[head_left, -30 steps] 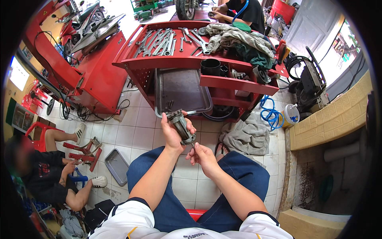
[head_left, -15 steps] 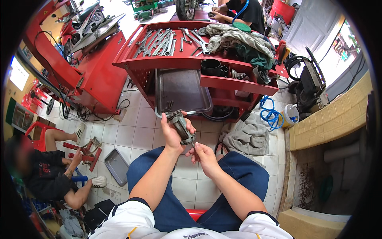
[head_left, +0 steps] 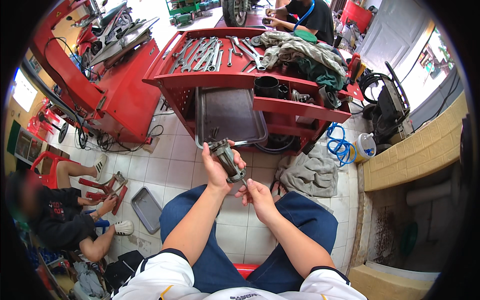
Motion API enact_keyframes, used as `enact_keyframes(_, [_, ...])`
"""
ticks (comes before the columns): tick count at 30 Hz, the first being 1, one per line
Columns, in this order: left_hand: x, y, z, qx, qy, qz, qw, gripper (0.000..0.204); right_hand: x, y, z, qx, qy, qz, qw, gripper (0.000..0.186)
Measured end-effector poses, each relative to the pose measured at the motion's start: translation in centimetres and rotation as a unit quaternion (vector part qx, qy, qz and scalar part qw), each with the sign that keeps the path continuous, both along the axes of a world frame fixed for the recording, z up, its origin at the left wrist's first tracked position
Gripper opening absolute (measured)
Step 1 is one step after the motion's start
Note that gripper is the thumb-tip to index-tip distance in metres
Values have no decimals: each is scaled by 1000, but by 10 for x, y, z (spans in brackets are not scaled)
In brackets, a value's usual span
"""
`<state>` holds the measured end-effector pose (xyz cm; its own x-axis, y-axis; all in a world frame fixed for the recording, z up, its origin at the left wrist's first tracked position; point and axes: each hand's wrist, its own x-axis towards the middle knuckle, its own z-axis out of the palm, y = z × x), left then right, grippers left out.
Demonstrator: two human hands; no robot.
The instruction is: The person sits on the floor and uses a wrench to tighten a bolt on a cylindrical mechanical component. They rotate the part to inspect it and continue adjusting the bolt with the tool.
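A greasy grey cylindrical metal part (head_left: 225, 160) rests tilted in my left hand (head_left: 217, 172), whose fingers wrap round it from beneath and beside. Just below its lower end, my right hand (head_left: 255, 195) pinches a thin metal shaft (head_left: 244, 183) between thumb and forefinger, the other fingers curled. It is too small to tell whether the shaft is a separate tool or part of the cylinder. Just beyond the cylinder's upper end is a metal tray (head_left: 230, 110) on the cart's lower shelf, with small dark pieces (head_left: 215, 133) near its front edge.
A red cart (head_left: 170, 75) carries wrenches (head_left: 205, 52) and rags (head_left: 295, 50). A red lift (head_left: 120, 95) stands left. A co-worker (head_left: 55, 215) sits lower left near a grey tray (head_left: 145, 210); another (head_left: 315, 20) is behind the cart. A blue hose (head_left: 340, 150) and cloth (head_left: 307, 175) lie right.
The co-worker at lower left has shifted their hands on the red stand. My hands and the metal part have barely moved.
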<state>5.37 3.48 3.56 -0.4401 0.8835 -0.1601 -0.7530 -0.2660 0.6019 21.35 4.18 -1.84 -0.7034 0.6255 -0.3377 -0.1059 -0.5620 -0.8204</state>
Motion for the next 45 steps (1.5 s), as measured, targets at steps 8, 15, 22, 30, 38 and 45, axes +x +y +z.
enact_keyframes(8, [-6,1,0,6,18,4,1000,76,-3,-5,2,41,-32,-18,998,18])
enact_keyframes(15, [-12,-3,0,20,20,17,999,77,-3,-6,3,15,-18,-19,1000,13])
enact_keyframes(22, [-27,1,-4,-8,-73,103,992,71,-2,-5,-1,53,-36,-40,997,8])
enact_keyframes(30, [-50,-2,-11,-59,-198,200,958,67,3,-3,-7,88,-43,-87,991,14])
enact_keyframes(38, [-61,1,-7,-41,-192,193,961,67,3,14,-15,82,-113,-201,969,19])
enact_keyframes(45, [-69,0,-5,-34,-234,213,948,68,-48,77,-33,382,-240,-159,878,24])
